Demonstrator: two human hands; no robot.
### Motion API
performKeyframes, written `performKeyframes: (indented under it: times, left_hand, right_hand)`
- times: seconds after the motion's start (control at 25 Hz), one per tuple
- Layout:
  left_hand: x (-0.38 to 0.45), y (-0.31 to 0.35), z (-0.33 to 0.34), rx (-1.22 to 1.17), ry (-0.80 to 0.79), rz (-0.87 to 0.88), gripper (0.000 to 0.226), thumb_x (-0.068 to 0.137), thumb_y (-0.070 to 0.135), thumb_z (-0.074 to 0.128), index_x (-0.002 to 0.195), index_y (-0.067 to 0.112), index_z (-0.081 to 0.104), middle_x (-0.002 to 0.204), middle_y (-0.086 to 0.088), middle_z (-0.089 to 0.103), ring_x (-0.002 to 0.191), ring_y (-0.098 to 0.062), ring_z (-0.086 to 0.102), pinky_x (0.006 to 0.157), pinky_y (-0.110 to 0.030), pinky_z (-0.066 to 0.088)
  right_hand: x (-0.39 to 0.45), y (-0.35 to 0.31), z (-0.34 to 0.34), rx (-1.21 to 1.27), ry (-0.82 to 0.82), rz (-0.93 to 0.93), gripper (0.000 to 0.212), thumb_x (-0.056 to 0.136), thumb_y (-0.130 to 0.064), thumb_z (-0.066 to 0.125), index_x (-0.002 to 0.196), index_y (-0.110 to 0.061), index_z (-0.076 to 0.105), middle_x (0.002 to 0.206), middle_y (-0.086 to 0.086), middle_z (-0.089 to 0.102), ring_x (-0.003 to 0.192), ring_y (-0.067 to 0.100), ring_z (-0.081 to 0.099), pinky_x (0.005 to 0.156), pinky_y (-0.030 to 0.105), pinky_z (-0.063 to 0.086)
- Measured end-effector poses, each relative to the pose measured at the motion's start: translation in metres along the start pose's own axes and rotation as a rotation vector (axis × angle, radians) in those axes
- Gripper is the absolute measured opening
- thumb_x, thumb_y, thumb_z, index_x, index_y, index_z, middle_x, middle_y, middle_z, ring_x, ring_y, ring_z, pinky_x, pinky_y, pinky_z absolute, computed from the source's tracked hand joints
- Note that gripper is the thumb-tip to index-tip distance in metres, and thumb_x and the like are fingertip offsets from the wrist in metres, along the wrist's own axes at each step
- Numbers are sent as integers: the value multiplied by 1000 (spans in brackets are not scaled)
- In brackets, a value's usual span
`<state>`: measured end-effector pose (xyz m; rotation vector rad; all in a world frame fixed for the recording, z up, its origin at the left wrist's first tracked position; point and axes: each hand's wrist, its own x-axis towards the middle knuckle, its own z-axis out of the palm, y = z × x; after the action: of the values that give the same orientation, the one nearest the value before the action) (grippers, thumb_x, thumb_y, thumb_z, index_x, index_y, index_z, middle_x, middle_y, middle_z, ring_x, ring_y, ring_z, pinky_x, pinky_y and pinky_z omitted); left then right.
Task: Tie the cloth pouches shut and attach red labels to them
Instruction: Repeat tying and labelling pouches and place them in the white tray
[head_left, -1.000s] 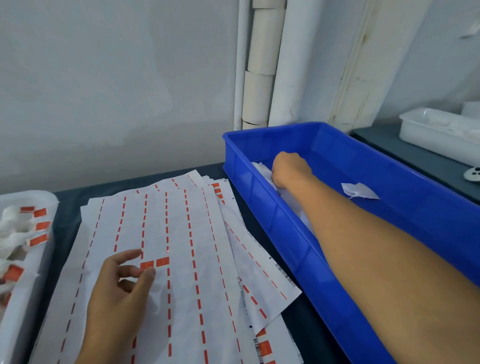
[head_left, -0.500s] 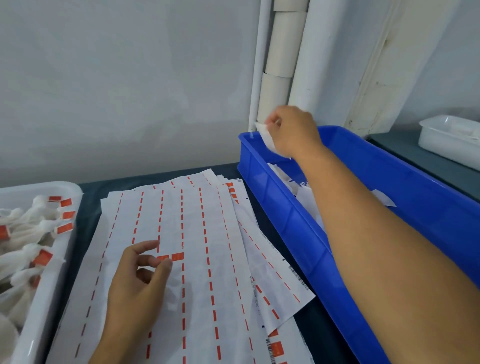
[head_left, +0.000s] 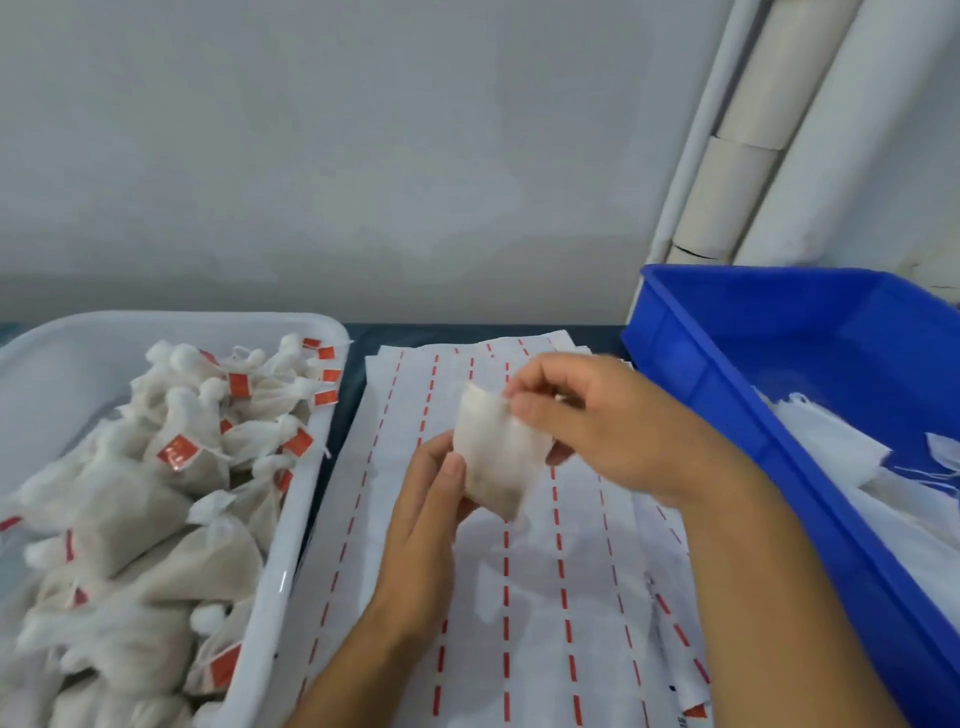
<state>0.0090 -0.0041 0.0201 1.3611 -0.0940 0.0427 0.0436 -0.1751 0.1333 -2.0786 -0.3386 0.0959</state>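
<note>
Head view, read from left to right: we note a white plastic tray (head_left: 291, 551) heaped with tied white cloth pouches (head_left: 156, 519), many carrying small red labels (head_left: 178, 451); it stands on a dark table (head_left: 358, 358) just beside a stack of white backing sheets printed with red dashed columns (head_left: 519, 597). Above the sheets the left hand (head_left: 426, 514) grips the lower edge of one untied white cloth pouch (head_left: 498, 457), thumb pressed on its face. The right hand (head_left: 597, 421) pinches the pouch's upper corner, its fingers curled closed on the fabric. At far right a deep blue plastic crate (head_left: 727, 395) holds further loose white pouches (head_left: 831, 441).

Change observed: half a second ago the right hand was lifting a pouch over the crate rim while the left rested on the sheets; we now find both hands on that pouch, held clear of the sheets. We judge the pick complete and the tying not yet begun; its neck appears open, no label fixed.

Premises: a plain pale wall (head_left: 363, 156) behind, with white pipes (head_left: 753, 156) in the right corner
</note>
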Motion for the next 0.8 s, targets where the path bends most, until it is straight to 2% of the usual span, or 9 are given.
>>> performKeyframes:
  times: [0.12, 0.2, 0.28, 0.4, 0.48, 0.68, 0.8]
  left_hand:
    - [3, -2, 1, 21, 118, -66, 45, 83, 61, 61, 117, 33, 65, 109, 14, 69, 105, -13, 66, 86, -34, 58]
    - [4, -4, 1, 123, 139, -56, 26, 92, 52, 63, 100, 28, 70, 93, 11, 69, 87, -6, 65, 69, -22, 55]
    - [5, -7, 1, 227, 141, -63, 19, 97, 42, 63, 94, 25, 71, 87, 10, 69, 82, -4, 65, 62, -14, 51]
    - [5, -11, 2, 327, 103, -77, 13, 96, 37, 64, 91, 27, 70, 87, 14, 68, 87, -1, 64, 60, -9, 49]
    - [3, -11, 3, 381, 66, -64, 12, 95, 38, 64, 90, 29, 69, 87, 16, 67, 89, 0, 64, 60, -8, 48]
    - [0, -8, 3, 493, -12, -24, 14, 94, 46, 63, 100, 34, 67, 92, 18, 68, 93, 0, 64, 63, -9, 49]
    - [-2, -7, 3, 595, -72, 36, 28, 92, 63, 56, 105, 39, 63, 94, 21, 66, 91, 0, 63, 64, -11, 50]
  right_hand:
    - [-2, 31, 25, -19, 29, 65, 14, 103, -29, 58, 97, -34, 69, 94, -22, 67, 84, 1, 65, 64, 18, 57]
    - [-4, 49, 37, -19, 92, 97, 12, 103, -35, 58, 98, -38, 68, 98, -26, 67, 89, -2, 63, 67, 21, 58]
    - [-7, 62, 43, 19, 110, 94, 9, 100, -44, 59, 101, -42, 68, 102, -28, 68, 96, -5, 63, 73, 22, 57]
    - [-12, 69, 47, 58, 63, 50, 9, 97, -51, 61, 102, -50, 68, 104, -27, 70, 101, -4, 64, 74, 15, 55]
    - [-12, 70, 49, 39, 110, 18, 7, 97, -47, 64, 99, -46, 70, 100, -27, 71, 100, -4, 65, 73, 9, 52]
    - [-14, 77, 57, 91, 277, 33, 7, 97, -36, 67, 94, -38, 73, 95, -27, 71, 97, -2, 65, 73, 17, 52]
    - [-16, 77, 60, 190, 291, 25, 10, 98, -35, 66, 93, -39, 75, 96, -23, 74, 97, 1, 68, 77, 19, 57]
